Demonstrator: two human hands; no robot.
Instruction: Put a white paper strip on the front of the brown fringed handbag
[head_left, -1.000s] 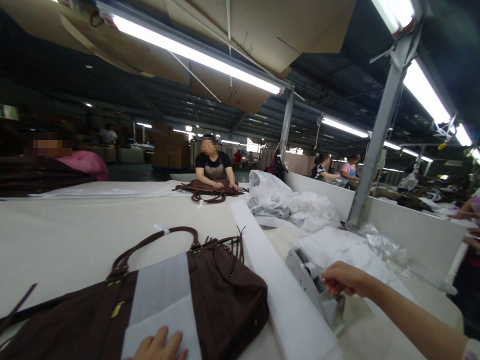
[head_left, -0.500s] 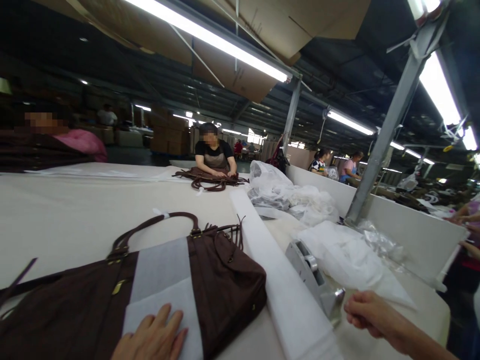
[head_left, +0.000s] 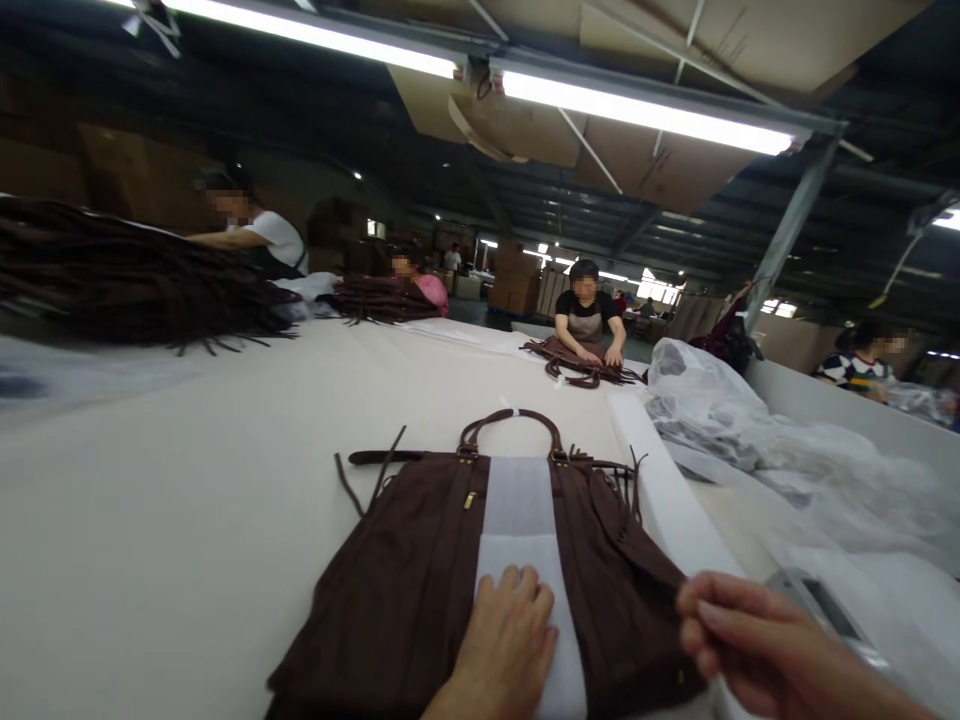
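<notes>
A dark brown handbag (head_left: 405,590) with fringe and looped handles lies flat on the cream table (head_left: 187,480) in front of me. A white foam sheet (head_left: 525,530) wraps its middle like a band. My left hand (head_left: 502,650) presses flat on that sheet, fingers together. My right hand (head_left: 757,650) hovers at the bag's right edge with fingertips pinched; whether it holds a piece of tape is too small to tell. A grey tape dispenser (head_left: 825,610) sits just behind the right hand.
A roll of white foam (head_left: 660,480) lies right of the bag, with crumpled plastic bags (head_left: 750,420) beyond. A person across the table handles another brown bag (head_left: 581,362). Piles of brown bags (head_left: 127,280) stand at the left, with other workers behind.
My view has swung left, so the bag now sits centred. My right hand left the tape dispenser and came toward the bag's right edge. My left hand stayed on the foam sheet.
</notes>
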